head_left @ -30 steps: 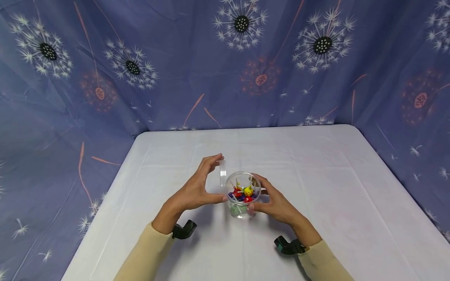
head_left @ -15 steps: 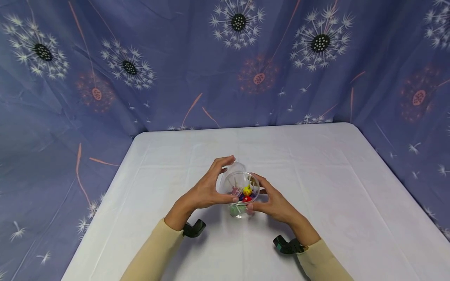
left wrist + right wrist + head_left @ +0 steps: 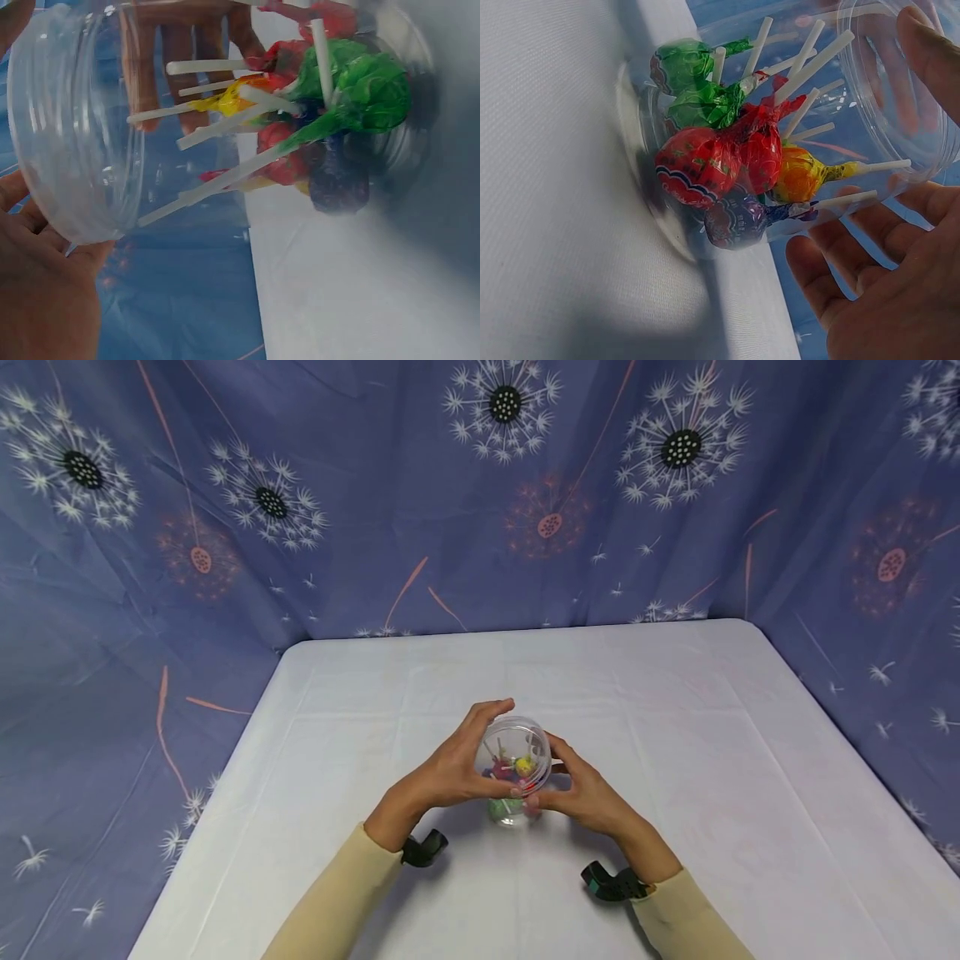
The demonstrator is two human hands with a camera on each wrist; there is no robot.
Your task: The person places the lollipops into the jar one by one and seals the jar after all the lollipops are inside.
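A clear plastic jar [image 3: 514,818] stands upright on the table, with several wrapped lollipops [image 3: 701,165] inside. Their wrappers are green, red, yellow and dark purple, and white sticks point up. My left hand [image 3: 453,772] grips a round clear lid [image 3: 56,135] by its rim, thumb on the near side and fingers on the far side. The lid lies over the jar's mouth; whether it is seated cannot be told. From the right, my right hand [image 3: 588,797] holds the jar near its top, thumb in front and fingers behind.
A white cloth covers the table [image 3: 360,693]. Behind and beside it hangs a blue curtain [image 3: 375,510] with dandelion prints. Black wrist cameras sit below both hands, the left camera [image 3: 424,848] and the right camera [image 3: 613,883].
My left hand has moved right with the lid, which has tilted from on edge beside the jar to flat over its mouth. The right hand and jar have stayed put.
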